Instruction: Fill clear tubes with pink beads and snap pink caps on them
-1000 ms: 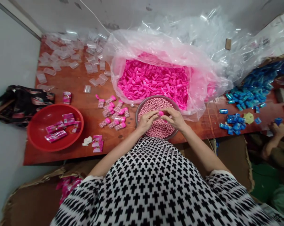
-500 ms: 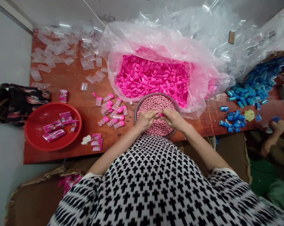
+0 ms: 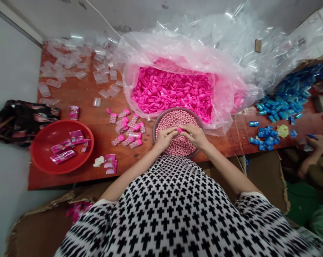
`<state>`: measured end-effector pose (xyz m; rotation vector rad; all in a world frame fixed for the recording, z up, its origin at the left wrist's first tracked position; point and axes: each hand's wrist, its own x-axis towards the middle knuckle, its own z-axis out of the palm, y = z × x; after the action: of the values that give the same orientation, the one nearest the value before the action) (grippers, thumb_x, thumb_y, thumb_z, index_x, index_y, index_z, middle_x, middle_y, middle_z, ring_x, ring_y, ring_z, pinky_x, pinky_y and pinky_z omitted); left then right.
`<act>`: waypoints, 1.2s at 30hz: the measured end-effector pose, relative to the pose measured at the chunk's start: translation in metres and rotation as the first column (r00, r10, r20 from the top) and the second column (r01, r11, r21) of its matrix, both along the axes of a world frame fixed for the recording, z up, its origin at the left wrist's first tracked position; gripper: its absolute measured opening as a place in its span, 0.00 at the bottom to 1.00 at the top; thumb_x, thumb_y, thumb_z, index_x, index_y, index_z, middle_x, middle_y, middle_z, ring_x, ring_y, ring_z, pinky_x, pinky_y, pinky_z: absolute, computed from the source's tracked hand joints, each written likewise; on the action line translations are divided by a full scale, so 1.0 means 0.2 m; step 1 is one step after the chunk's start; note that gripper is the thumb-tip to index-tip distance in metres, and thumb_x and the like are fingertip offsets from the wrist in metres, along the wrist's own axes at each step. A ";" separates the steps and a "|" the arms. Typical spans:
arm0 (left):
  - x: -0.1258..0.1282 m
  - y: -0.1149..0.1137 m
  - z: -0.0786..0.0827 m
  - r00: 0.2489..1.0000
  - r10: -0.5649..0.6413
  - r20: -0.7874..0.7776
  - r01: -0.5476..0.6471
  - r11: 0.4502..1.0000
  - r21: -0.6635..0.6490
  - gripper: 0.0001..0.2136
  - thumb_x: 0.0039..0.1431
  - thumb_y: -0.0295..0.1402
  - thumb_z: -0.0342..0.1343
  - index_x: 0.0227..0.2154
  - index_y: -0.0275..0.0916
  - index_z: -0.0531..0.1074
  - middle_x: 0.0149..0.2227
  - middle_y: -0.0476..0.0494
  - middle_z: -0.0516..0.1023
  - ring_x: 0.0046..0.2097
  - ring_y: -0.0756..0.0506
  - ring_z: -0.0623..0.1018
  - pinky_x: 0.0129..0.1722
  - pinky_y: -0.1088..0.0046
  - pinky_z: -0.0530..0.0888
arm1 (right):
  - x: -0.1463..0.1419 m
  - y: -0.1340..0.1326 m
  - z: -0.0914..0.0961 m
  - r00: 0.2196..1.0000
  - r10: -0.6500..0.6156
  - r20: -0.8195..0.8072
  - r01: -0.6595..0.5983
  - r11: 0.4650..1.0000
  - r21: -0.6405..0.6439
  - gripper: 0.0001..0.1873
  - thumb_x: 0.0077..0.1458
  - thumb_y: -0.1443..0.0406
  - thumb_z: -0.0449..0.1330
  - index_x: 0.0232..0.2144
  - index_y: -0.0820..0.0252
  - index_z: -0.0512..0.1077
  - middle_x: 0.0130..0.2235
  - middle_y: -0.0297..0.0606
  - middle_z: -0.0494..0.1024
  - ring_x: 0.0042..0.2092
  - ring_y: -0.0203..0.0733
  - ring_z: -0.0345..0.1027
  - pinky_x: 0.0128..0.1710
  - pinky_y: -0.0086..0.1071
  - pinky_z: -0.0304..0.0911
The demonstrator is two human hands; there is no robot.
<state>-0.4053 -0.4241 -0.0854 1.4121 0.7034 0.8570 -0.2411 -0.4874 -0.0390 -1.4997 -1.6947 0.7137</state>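
My left hand (image 3: 164, 137) and my right hand (image 3: 195, 135) meet over a grey bowl (image 3: 158, 123) full of small pink balls. Both are closed on a small container with a pink cap (image 3: 179, 130), pinched between the fingertips. Just left of the bowl lies a cluster of filled, pink-capped containers (image 3: 127, 126) on the brown table (image 3: 97, 117). Behind the bowl a clear plastic bag (image 3: 177, 53) holds a heap of loose pink caps (image 3: 174, 91).
A red basin (image 3: 43, 157) with pink packets sits at the left. Empty clear containers (image 3: 78, 67) are scattered at the back left. Blue parts (image 3: 281, 103) lie at the right, where another person's hand (image 3: 315, 142) rests. A dark bag (image 3: 22, 116) hangs off the table's left edge.
Both hands stay over the bowl, working the small capped container between the fingertips with only slight shifts. The other person's hand at the right moved a little.
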 end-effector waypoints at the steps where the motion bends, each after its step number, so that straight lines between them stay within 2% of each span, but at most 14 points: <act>1: 0.00 0.01 0.00 0.998 0.041 0.045 -0.036 0.994 -0.104 0.16 0.52 0.44 0.59 0.39 0.39 0.79 0.40 0.44 0.81 0.40 0.44 0.79 0.42 0.67 0.74 | -0.01 0.01 0.00 0.987 -0.031 -0.160 0.025 0.999 -0.043 0.19 0.54 0.57 0.60 0.47 0.55 0.70 0.42 0.40 0.76 0.45 0.41 0.69 0.48 0.38 0.64; 3: 0.00 0.02 0.00 0.986 0.126 0.112 -0.089 0.952 -0.292 0.20 0.48 0.45 0.62 0.41 0.38 0.78 0.41 0.43 0.81 0.38 0.44 0.79 0.39 0.67 0.75 | -0.01 0.01 0.00 0.867 -0.101 -0.488 0.038 0.990 -0.139 0.25 0.48 0.57 0.65 0.49 0.51 0.68 0.45 0.36 0.76 0.47 0.40 0.69 0.49 0.37 0.65; 5: -0.01 0.04 -0.01 0.971 0.195 0.136 -0.132 0.917 -0.376 0.23 0.44 0.46 0.64 0.41 0.37 0.78 0.40 0.42 0.81 0.36 0.44 0.79 0.38 0.66 0.75 | -0.02 -0.01 -0.01 0.693 -0.183 -0.697 0.039 0.975 -0.217 0.26 0.44 0.57 0.68 0.47 0.50 0.70 0.44 0.34 0.77 0.45 0.38 0.71 0.48 0.37 0.67; 7: -0.02 0.05 -0.01 0.970 0.210 0.126 -0.157 0.929 -0.336 0.22 0.41 0.46 0.66 0.38 0.37 0.79 0.39 0.41 0.81 0.38 0.43 0.79 0.42 0.64 0.75 | -0.02 -0.02 -0.03 0.568 -0.264 -0.780 0.078 0.960 -0.268 0.21 0.41 0.58 0.70 0.40 0.52 0.73 0.38 0.32 0.78 0.39 0.36 0.73 0.44 0.34 0.69; 9: -0.04 0.05 0.00 0.981 0.168 0.091 -0.147 0.967 -0.209 0.19 0.43 0.45 0.65 0.37 0.38 0.80 0.38 0.42 0.81 0.41 0.43 0.78 0.46 0.63 0.73 | -0.01 -0.03 -0.04 0.497 -0.322 -0.806 0.122 0.945 -0.303 0.18 0.39 0.57 0.71 0.34 0.55 0.74 0.33 0.31 0.78 0.34 0.35 0.72 0.39 0.32 0.70; 11: -0.05 0.05 0.00 0.995 0.093 0.048 -0.091 0.995 -0.044 0.15 0.48 0.43 0.62 0.36 0.40 0.80 0.37 0.43 0.81 0.41 0.43 0.78 0.48 0.63 0.72 | -0.02 -0.02 -0.05 0.469 -0.344 -0.813 0.124 0.937 -0.325 0.19 0.37 0.54 0.71 0.31 0.56 0.73 0.31 0.32 0.77 0.36 0.37 0.73 0.38 0.32 0.70; 13: -0.05 0.04 0.00 0.999 0.036 0.017 -0.037 0.995 0.091 0.12 0.51 0.42 0.60 0.35 0.42 0.80 0.36 0.43 0.81 0.42 0.44 0.77 0.48 0.63 0.71 | -0.03 -0.01 -0.04 0.470 -0.340 -0.814 0.041 0.930 -0.364 0.22 0.36 0.52 0.70 0.31 0.57 0.73 0.33 0.35 0.77 0.40 0.40 0.72 0.40 0.36 0.71; 15: -0.05 0.03 0.00 1.000 0.016 0.013 -0.018 0.988 0.155 0.11 0.53 0.41 0.59 0.35 0.42 0.80 0.36 0.43 0.80 0.43 0.44 0.75 0.48 0.63 0.71 | -0.05 0.00 -0.03 0.464 -0.342 -0.817 -0.092 0.899 -0.428 0.23 0.38 0.51 0.69 0.33 0.58 0.72 0.35 0.37 0.78 0.43 0.43 0.72 0.42 0.40 0.71; 18: -0.04 0.02 0.01 1.000 0.008 0.025 -0.013 0.986 0.169 0.11 0.55 0.39 0.58 0.37 0.42 0.79 0.39 0.43 0.79 0.45 0.45 0.75 0.49 0.63 0.71 | -0.10 0.00 -0.02 0.400 -0.401 -0.824 -0.230 0.826 -0.514 0.20 0.41 0.52 0.67 0.32 0.59 0.72 0.33 0.38 0.78 0.43 0.45 0.72 0.43 0.43 0.71; 25: -0.05 0.01 0.00 1.000 0.021 0.023 -0.026 0.972 0.234 0.10 0.59 0.37 0.54 0.38 0.41 0.78 0.37 0.44 0.80 0.44 0.44 0.76 0.49 0.62 0.72 | -0.25 0.04 -0.08 0.281 -0.466 -0.839 -0.124 0.849 -0.513 0.12 0.42 0.56 0.61 0.26 0.58 0.69 0.27 0.34 0.76 0.38 0.42 0.71 0.40 0.41 0.72; 28: -0.09 0.01 -0.03 0.999 0.033 -0.018 -0.028 0.969 0.244 0.10 0.58 0.38 0.54 0.37 0.40 0.78 0.37 0.44 0.80 0.43 0.44 0.77 0.48 0.61 0.73 | -0.33 0.05 -0.14 0.299 -0.504 -0.810 -0.090 0.831 -0.550 0.15 0.45 0.52 0.59 0.28 0.57 0.68 0.27 0.33 0.76 0.35 0.40 0.71 0.37 0.38 0.72; 32: -0.24 0.07 -0.06 0.994 0.090 -0.056 -0.075 0.970 0.230 0.11 0.58 0.39 0.55 0.38 0.40 0.78 0.40 0.43 0.80 0.46 0.43 0.76 0.51 0.59 0.71 | -0.38 0.05 -0.15 0.369 -0.491 -0.789 -0.183 0.794 -0.579 0.21 0.46 0.49 0.61 0.35 0.58 0.70 0.33 0.37 0.76 0.34 0.41 0.72 0.31 0.36 0.72; 34: -0.36 0.13 -0.06 0.976 0.196 -0.093 -0.170 0.958 0.231 0.12 0.59 0.39 0.54 0.40 0.41 0.77 0.43 0.44 0.79 0.47 0.43 0.76 0.53 0.59 0.71 | -0.31 0.05 -0.12 0.539 -0.415 -0.733 -0.137 0.816 -0.562 0.21 0.46 0.50 0.62 0.39 0.57 0.70 0.38 0.39 0.76 0.36 0.40 0.72 0.31 0.35 0.71; 36: -0.48 0.20 -0.07 0.929 0.343 -0.143 -0.294 0.914 0.280 0.11 0.60 0.38 0.53 0.42 0.43 0.76 0.44 0.44 0.78 0.50 0.44 0.74 0.55 0.59 0.69 | -0.18 0.04 -0.08 0.799 -0.313 -0.514 0.032 0.874 -0.484 0.19 0.49 0.53 0.61 0.39 0.57 0.71 0.39 0.39 0.76 0.38 0.40 0.71 0.34 0.34 0.70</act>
<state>-0.5020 -0.3843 -0.0995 1.6495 1.0196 1.1090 -0.2762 -0.4803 -0.0555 -1.5021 -0.9344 1.3756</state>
